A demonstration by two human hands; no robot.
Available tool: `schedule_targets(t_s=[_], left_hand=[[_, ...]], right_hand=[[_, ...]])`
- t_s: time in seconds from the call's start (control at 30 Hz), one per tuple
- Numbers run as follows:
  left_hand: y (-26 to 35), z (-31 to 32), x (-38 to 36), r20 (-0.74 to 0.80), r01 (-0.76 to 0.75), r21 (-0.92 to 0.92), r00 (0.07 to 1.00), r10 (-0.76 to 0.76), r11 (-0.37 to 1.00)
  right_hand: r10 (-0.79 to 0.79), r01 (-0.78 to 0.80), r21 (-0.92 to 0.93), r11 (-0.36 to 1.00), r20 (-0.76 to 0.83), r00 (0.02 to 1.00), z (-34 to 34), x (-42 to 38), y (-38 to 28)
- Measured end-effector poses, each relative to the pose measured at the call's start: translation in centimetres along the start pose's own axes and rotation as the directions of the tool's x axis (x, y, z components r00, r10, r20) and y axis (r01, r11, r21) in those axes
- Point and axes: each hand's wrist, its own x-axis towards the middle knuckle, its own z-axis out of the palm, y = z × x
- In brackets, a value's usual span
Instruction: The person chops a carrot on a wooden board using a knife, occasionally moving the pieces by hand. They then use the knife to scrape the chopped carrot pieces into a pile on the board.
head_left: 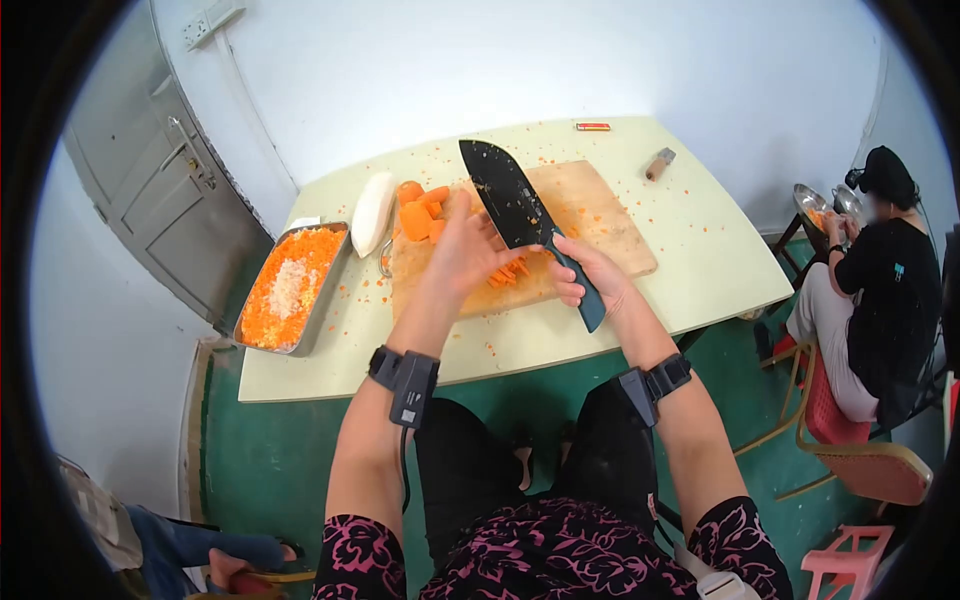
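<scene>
My right hand (588,272) is wrapped around the dark teal handle of a kitchen knife (505,195). Its wide black blade is raised over the wooden cutting board (610,215), tip pointing away from me, with small orange bits stuck to it. My left hand (466,245) is beside the blade, palm turned toward it and fingers stretched out, some partly hidden behind the blade. Below the blade lie cut carrot sticks (508,274). Carrot chunks (416,220) sit at the board's left edge, close to my left hand.
A peeled white radish (373,213) lies left of the board, beside a metal tray (322,298) heaped with chopped carrot. At the back right are a wooden-handled tool (660,163) and a small red packet (593,127). A seated person (885,290) works with metal bowls at right.
</scene>
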Motion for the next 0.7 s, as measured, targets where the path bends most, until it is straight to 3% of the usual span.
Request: schedule_targets(t_s=[0.1,0.2,0.33,0.5,0.6,0.7], left_hand=[[-0.6,0.8,0.5,0.160,-0.008,-0.064,0.987,0.018,0.998],[-1.2,0.6,0.9,-0.061,-0.024,-0.129,0.998,0.016,0.991],[-1.2,-1.6,1.3,-0.162,-0.068,-0.148,0.986,0.043,0.987],[-0.1,-3.8,1.0,-0.211,-0.071,-0.024,0.975,0.065,0.997],[0.0,-4.1,0.6,-0.228,-0.090,0.147,0.966,0.122,0.985],[-0.2,-3.6,0.8,-0.302,-0.110,0.298,0.931,0.203,0.948]], right_hand=[[0.022,-0.022,0.021,1.000,-0.035,0.999,-0.1,-0.1,0.1],[-0.010,0.009,-0.015,1.000,-0.061,0.998,-0.2,-0.2,0.2],[-0.019,0.014,-0.043,0.999,-0.113,0.993,0.4,-0.3,0.2],[-0.172,0.173,-0.014,0.985,-0.221,0.960,1.0,-0.4,0.8],[-0.270,0.265,-0.056,0.963,-0.240,0.932,1.0,-0.7,1.0],[-0.346,0.279,-0.223,0.934,-0.370,0.862,1.5,-1.6,1.3]])
